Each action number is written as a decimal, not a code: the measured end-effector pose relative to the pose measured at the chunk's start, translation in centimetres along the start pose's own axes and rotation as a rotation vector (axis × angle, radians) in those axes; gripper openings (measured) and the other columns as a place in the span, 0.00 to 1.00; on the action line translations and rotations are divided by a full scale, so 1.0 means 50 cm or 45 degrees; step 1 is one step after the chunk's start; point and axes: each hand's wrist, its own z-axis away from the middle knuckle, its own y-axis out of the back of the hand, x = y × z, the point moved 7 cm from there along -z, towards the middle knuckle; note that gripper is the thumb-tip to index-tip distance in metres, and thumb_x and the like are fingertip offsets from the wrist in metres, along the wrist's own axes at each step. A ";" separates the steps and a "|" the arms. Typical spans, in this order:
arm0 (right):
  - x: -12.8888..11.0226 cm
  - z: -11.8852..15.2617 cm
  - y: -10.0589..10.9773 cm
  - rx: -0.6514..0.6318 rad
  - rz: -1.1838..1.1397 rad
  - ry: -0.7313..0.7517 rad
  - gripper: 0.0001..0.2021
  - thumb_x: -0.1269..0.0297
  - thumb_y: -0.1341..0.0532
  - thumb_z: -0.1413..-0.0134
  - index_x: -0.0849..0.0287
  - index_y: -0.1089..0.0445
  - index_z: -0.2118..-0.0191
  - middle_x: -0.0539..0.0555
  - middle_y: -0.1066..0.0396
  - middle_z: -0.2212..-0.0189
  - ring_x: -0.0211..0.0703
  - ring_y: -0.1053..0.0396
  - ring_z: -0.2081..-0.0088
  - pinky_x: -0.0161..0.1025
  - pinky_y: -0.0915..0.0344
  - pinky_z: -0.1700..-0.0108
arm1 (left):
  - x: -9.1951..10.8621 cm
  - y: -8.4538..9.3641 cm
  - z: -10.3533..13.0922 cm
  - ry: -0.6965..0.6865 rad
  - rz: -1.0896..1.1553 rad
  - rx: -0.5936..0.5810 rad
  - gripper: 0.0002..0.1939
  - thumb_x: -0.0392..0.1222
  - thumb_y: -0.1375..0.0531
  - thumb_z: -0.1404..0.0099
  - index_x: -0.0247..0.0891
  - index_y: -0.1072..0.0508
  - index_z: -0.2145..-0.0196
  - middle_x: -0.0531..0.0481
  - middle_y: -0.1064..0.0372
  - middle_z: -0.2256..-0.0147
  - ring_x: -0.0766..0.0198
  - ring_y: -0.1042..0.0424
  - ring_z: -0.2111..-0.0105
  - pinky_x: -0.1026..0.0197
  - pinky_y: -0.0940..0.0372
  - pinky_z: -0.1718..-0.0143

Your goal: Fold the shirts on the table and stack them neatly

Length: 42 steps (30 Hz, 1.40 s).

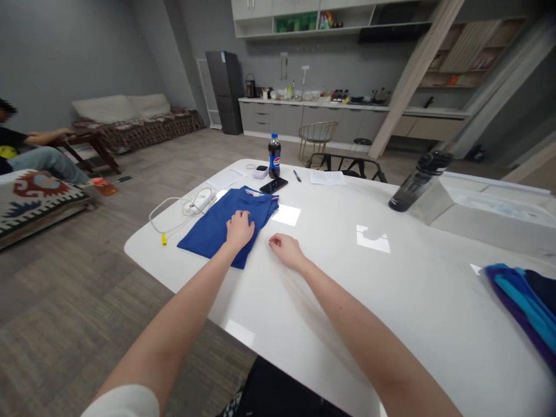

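Note:
A blue shirt [217, 226], folded flat with a red-and-white trimmed edge at its far right, lies on the white table [330, 278]. My left hand [240, 228] rests on top of the cloth, palm down, its fingers a little bent and apart, not gripping it. Just right of the shirt, my right hand [286, 249] is at the tabletop with its fingers curled in and no object visible in them. It is apart from the cloth.
Behind the shirt are a phone [274, 185], a cola bottle [274, 156] and a small lilac case [260, 172]. A white cable [163, 202] lies left. To the right stand a dark tumbler [417, 182], a white box [478, 208] and folded clothes [521, 301]. A person sits far left.

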 end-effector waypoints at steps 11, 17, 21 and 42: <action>0.044 0.024 -0.003 0.116 -0.217 0.119 0.08 0.63 0.41 0.40 0.57 0.24 0.59 0.52 0.24 0.66 0.42 0.29 0.63 0.39 0.35 0.56 | -0.063 -0.014 -0.102 0.096 -0.030 -0.056 0.10 0.42 0.47 0.29 0.42 0.26 0.58 0.40 0.31 0.49 0.46 0.35 0.46 0.41 0.40 0.46; 0.079 0.073 0.062 0.265 -0.392 0.016 0.12 0.55 0.42 0.40 0.56 0.25 0.61 0.52 0.24 0.67 0.44 0.31 0.66 0.41 0.34 0.59 | 0.020 0.055 -0.011 -0.160 0.142 0.030 0.07 0.41 0.46 0.29 0.43 0.28 0.61 0.45 0.29 0.52 0.52 0.35 0.48 0.46 0.44 0.43; 0.124 0.118 0.157 0.470 -0.419 -0.071 0.16 0.50 0.43 0.40 0.56 0.26 0.63 0.55 0.23 0.65 0.46 0.30 0.66 0.43 0.33 0.59 | 0.163 0.084 0.171 -0.648 0.401 -0.238 0.08 0.40 0.48 0.28 0.43 0.29 0.61 0.48 0.28 0.57 0.56 0.32 0.52 0.47 0.45 0.41; 0.070 0.393 0.145 0.030 0.513 0.252 0.15 0.58 0.38 0.37 0.53 0.28 0.47 0.58 0.29 0.54 0.53 0.34 0.50 0.48 0.41 0.50 | 0.171 -0.131 0.087 0.073 0.012 -0.223 0.40 0.65 0.50 0.32 0.43 0.42 0.30 0.36 0.55 0.28 0.33 0.58 0.29 0.36 0.57 0.32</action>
